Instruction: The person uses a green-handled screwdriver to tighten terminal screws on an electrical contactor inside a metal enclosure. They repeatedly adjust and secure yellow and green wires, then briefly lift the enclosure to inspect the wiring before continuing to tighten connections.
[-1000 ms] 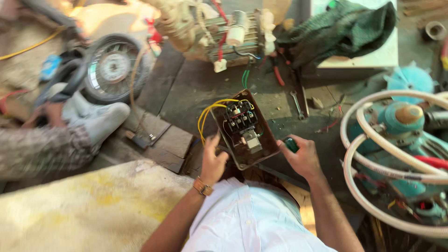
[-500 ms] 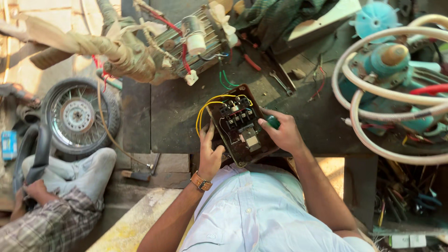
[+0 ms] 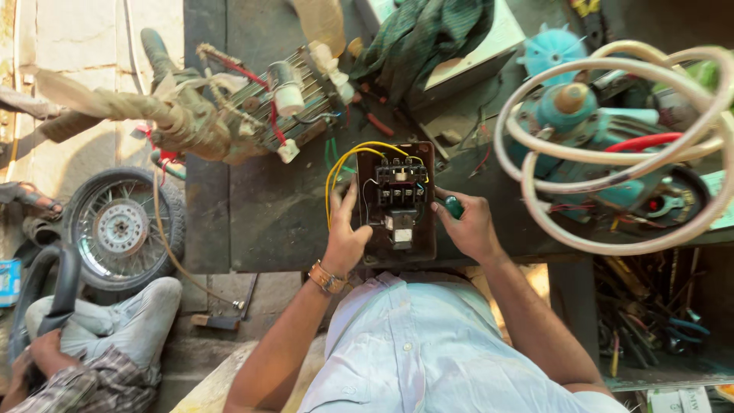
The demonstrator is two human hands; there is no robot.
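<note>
A dark brown starter box (image 3: 397,203) with black contactor parts and yellow wires (image 3: 344,164) lies on the dark workbench (image 3: 267,206) right in front of me. My left hand (image 3: 345,237) grips the box's left edge, thumb up along its side. My right hand (image 3: 468,226) rests at the box's right edge, closed around a green-handled screwdriver (image 3: 453,205) whose tip points into the box. A metal watch sits on my left wrist.
An old motor (image 3: 267,107) bound with rope lies at the bench's back left. A teal pump (image 3: 604,130) wrapped in white hose fills the right. Green cloth on a white box sits behind. Another person sits by a spoked wheel (image 3: 122,226) at lower left.
The view has swung so the bench and box now sit square and centred. Both hands keep their hold at the box's sides; the screwdriver stays at the right edge.
</note>
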